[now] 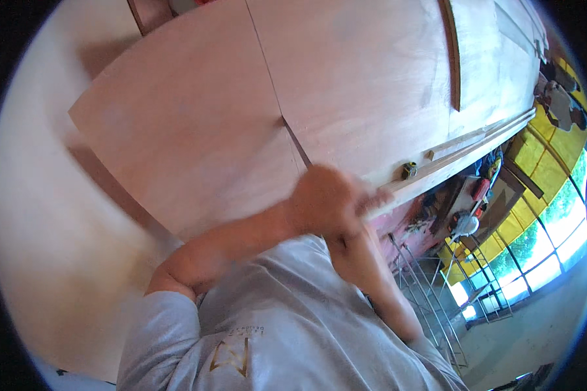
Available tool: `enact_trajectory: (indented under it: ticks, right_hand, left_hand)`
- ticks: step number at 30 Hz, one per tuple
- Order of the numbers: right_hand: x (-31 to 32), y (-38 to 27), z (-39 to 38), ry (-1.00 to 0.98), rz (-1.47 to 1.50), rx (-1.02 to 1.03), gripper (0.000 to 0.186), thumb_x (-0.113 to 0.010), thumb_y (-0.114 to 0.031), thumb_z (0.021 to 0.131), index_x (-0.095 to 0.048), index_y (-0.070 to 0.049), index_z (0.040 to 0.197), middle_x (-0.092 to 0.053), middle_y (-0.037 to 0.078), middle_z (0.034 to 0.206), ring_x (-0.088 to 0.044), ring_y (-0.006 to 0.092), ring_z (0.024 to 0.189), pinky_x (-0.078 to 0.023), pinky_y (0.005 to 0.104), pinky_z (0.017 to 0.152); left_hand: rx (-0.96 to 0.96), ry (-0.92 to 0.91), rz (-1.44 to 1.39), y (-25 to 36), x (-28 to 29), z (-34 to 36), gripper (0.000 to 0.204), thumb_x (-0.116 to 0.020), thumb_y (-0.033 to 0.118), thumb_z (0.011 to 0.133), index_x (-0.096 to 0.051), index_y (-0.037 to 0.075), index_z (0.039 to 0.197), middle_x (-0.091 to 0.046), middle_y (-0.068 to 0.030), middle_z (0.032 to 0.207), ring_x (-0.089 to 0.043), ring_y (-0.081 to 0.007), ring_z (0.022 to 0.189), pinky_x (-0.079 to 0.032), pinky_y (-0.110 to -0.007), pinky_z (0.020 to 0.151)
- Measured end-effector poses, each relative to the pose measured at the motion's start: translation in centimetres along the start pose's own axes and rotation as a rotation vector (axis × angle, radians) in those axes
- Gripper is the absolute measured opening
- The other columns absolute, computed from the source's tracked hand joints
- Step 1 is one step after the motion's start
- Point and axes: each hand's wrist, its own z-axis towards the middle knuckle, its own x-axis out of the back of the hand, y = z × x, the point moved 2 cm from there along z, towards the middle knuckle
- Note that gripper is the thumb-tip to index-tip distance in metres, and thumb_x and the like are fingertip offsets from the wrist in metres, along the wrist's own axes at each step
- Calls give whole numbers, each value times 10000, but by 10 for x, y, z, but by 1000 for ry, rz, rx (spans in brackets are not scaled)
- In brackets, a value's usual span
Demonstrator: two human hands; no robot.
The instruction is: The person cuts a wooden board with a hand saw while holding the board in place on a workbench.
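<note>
Gripping: both hands meet at the near edge of a plywood sheet [195, 130]; the left hand [319, 199] is curled into a fist there and the right hand [362, 205] lies against it, its fingers [377, 197] stretched onto the end of a thin wooden strip [456, 153]. Motion blur hides whether either hand is truly closed on the wood, so I cannot tell the grip for sure.
Where the work is: at the seam between the two plywood sheets, on their near edge, just in front of the person's chest.
Done so far: two sheets lie flat side by side, edges nearly meeting; the second plywood sheet [372, 72] carries the strips along its near edge. A dark curved wooden piece [451, 52] lies further up on it.
Left, as I judge it: the strips look loose, not fixed, and the seam shows open.
Count, plywood sheets: two.
Count, thin strips: about two or three, lying side by side; blur prevents a firm count.
Count, small yellow tool [408, 171]: one, resting beside the strips, kind unclear.
Count, hands: two, both the person's own.
Background: a metal rack [430, 293] and yellow window panels [541, 163] at right.
</note>
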Motion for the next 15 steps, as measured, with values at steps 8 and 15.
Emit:
enact_trajectory:
  ticks: [8, 15]
  right_hand:
    - [-23, 13, 72, 88, -21, 56, 212, -652, -124, 969, -699, 70, 897, -684, 374, 968, -661, 575, 923, -515, 624, 771]
    - [-7, 9, -26, 67, -83, 159, 407, -655, -23, 942, -638, 45, 1342, -652, 372, 1298, -598, 545, 1297, -493, 576, 1093]
  left_hand:
    - [166, 23, -48, -49, 46, 36, 464, -630, 528, 1029, -809, 125, 885, -695, -145, 672, -715, -348, 607, -560, -500, 599]
    - [-131, 98, 11, 16, -9, -10, 381, -646, 442, 1014, -764, 128, 833, -694, -139, 701, -697, -373, 636, -538, -490, 594]
